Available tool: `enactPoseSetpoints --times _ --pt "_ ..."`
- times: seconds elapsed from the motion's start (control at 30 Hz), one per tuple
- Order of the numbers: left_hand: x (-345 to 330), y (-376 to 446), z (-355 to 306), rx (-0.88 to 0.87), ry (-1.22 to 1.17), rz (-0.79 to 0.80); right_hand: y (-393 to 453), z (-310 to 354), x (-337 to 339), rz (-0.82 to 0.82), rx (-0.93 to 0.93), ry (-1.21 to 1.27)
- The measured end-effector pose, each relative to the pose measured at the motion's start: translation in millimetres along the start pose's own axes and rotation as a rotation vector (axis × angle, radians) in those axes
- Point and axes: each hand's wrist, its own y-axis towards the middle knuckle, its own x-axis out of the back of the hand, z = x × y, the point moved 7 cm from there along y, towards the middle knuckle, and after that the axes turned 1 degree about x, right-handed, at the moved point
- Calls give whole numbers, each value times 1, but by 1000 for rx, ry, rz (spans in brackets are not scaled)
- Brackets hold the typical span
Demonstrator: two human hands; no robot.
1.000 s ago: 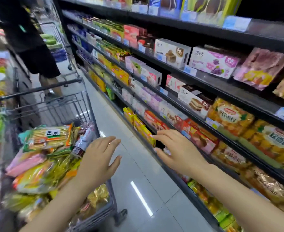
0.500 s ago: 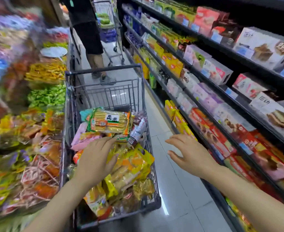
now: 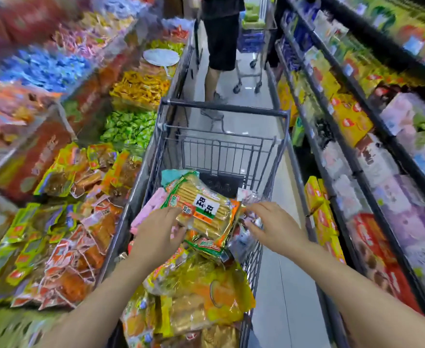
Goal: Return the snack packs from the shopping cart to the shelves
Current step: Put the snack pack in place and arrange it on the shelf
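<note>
Both hands were down in the shopping cart (image 3: 221, 146), a grey wire-grid basket with a tubular handle bar. The left hand (image 3: 156, 234) had its fingers curled against the near left edge of a flat, glossy cracker pack (image 3: 204, 209), clear film over ribbed tan biscuits with green and orange trim and a white label. The right hand (image 3: 274, 227) reached in at the pack's right edge, fingers spread and bent over a crinkly clear wrapper (image 3: 244, 237); whether it gripped anything, hard to tell. The pack lay tilted atop the heap, toward the cart's middle. Beneath it sat a crumpled yellow foil bag (image 3: 206, 292) and a soft pink pack (image 3: 151, 204). Boxed goods lined the shelves (image 3: 357, 159) on the right.
</note>
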Motion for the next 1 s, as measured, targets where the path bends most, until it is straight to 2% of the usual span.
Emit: enactPoseSetpoints --times 0.23,0.5,0.87,1.0 --pt "-25 36 12 174 39 43 86 -18 -40 154 79 75" --pt "-62 30 18 223 117 157 97 -31 -94 357 90 177" --pt "-73 19 21 264 116 153 92 -32 -95 336 -29 344" --pt "-50 20 13 143 74 -16 88 -21 -77 267 1 401"
